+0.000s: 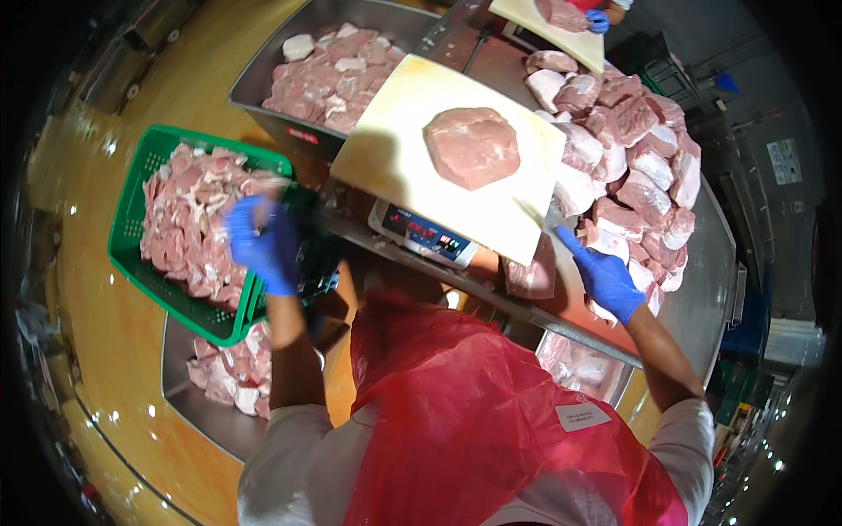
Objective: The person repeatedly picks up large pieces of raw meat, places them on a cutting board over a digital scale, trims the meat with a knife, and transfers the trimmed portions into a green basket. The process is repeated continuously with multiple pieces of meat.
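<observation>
My left hand (263, 244), in a blue glove, is over the right side of a green basket (132, 197) heaped with pale meat trimmings (189, 215). Its fingers are smeared by motion, with a blurred pale streak just above them. At the table's right side, my right hand (607, 279), also gloved in blue, is closed with its index finger stretched forward. A narrow grey knife blade (553, 216) shows ahead of that finger; the handle is hidden. One round slab of meat (472, 147) lies on a white cutting board (386, 131), which rests on a scale (425, 235) with a lit display.
Large meat chunks (645, 167) are piled on the metal table (706, 263) to the right. A metal bin (250, 83) of meat stands behind the board, and another tub (189, 394) sits beneath the basket. A co-worker's gloved hand (597, 21) is at another board (535, 19) across the table.
</observation>
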{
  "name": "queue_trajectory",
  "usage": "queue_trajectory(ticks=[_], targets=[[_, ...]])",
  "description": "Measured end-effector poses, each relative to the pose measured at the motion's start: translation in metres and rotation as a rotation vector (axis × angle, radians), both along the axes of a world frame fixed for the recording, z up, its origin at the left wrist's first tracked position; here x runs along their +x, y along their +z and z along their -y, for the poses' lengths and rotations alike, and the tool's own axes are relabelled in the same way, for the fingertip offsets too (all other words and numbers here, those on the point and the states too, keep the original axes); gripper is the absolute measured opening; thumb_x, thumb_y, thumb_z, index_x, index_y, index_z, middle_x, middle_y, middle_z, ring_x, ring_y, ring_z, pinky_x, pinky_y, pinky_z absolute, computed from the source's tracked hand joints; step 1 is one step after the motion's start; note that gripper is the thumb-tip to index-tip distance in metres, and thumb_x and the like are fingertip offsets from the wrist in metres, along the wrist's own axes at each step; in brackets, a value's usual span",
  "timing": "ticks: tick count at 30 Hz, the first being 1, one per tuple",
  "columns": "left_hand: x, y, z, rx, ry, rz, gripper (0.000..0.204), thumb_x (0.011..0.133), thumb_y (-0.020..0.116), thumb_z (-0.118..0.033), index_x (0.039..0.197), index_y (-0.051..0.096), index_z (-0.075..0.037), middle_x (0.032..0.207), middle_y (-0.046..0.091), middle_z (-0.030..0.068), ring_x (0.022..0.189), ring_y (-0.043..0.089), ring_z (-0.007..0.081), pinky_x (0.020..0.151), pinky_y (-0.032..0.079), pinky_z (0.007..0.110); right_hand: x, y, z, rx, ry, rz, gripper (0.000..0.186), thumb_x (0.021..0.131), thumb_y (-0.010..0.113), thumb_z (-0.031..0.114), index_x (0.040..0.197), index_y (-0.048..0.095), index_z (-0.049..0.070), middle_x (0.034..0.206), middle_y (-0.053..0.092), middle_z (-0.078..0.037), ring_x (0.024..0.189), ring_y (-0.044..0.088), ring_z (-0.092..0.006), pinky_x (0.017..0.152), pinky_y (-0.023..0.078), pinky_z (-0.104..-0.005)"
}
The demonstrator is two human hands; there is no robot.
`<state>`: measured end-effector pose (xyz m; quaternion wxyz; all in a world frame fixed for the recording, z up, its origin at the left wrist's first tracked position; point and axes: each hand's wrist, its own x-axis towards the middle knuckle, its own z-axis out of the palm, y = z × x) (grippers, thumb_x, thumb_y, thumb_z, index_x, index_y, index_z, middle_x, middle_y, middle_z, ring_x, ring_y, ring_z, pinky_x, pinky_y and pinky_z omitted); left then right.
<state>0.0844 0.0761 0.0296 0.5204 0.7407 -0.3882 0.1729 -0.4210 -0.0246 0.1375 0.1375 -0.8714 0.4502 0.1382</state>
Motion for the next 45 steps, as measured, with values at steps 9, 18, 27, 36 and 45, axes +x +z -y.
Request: queue_trajectory(ticks=[9, 18, 27, 36, 45], targets=[[0.029, 0.088, 0.029, 0.202, -0.264, 0.114, 0.031, 0.088, 0.066, -0.011, 0.119, 0.07, -0.007, 0.115, 0.069, 0.0163, 0.107, 0.065, 0.0316, 0.096, 0.051, 0.04, 0.147, -0.038, -0.014, -0.028, -0.479, 0.835, 0.071, 0.1, 0.049, 0.008, 0.163, 0.017, 0.018, 0.08, 0.063, -0.017, 0.065, 0.061, -0.0227, 0.066, 0.052, -0.0386], [-0.117, 0.034, 0.133, 0.285, -0.696, -0.414, 0.017, 0.082, 0.078, -0.018, 0.081, 0.068, -0.004, 0.091, 0.075, 0.0107, 0.079, 0.072, 0.0202, 0.072, 0.058, 0.033, 0.202, -0.066, 0.005, -0.074, -0.333, 0.897, 0.073, 0.101, 0.046, 0.008, 0.163, 0.01, 0.02, 0.087, 0.066, -0.031, 0.074, 0.069, -0.0429, 0.069, 0.054, -0.0471], [-0.129, 0.008, 0.133, 0.148, -0.649, -0.618, 0.027, 0.072, 0.081, -0.01, 0.086, 0.06, 0.0, 0.074, 0.068, 0.0108, 0.068, 0.067, 0.0166, 0.067, 0.056, 0.032, 0.25, -0.055, 0.032, -0.137, -0.367, 0.802, 0.074, 0.096, 0.051, 0.004, 0.161, 0.018, 0.015, 0.088, 0.065, -0.033, 0.077, 0.067, -0.0475, 0.071, 0.051, -0.0516], [-0.096, -0.045, 0.139, -0.128, -0.631, -0.498, 0.026, 0.081, 0.075, -0.001, 0.102, 0.059, 0.0, 0.081, 0.062, 0.0099, 0.067, 0.063, 0.0182, 0.065, 0.054, 0.032, 0.166, -0.02, -0.057, 0.118, -0.188, 0.205, 0.089, 0.09, 0.057, 0.001, 0.162, 0.009, 0.023, 0.089, 0.066, -0.032, 0.077, 0.066, -0.0473, 0.071, 0.051, -0.055], [-0.118, 0.008, 0.133, 0.52, -0.716, -0.117, 0.041, 0.098, 0.052, -0.034, 0.086, 0.067, 0.002, 0.086, 0.069, 0.0267, 0.082, 0.068, 0.0458, 0.078, 0.053, 0.052, 0.199, -0.02, -0.002, -0.1, -0.138, 0.388, 0.085, 0.091, 0.056, 0.003, 0.162, 0.01, 0.015, 0.079, 0.067, -0.028, 0.07, 0.066, -0.0441, 0.069, 0.052, -0.0537]])
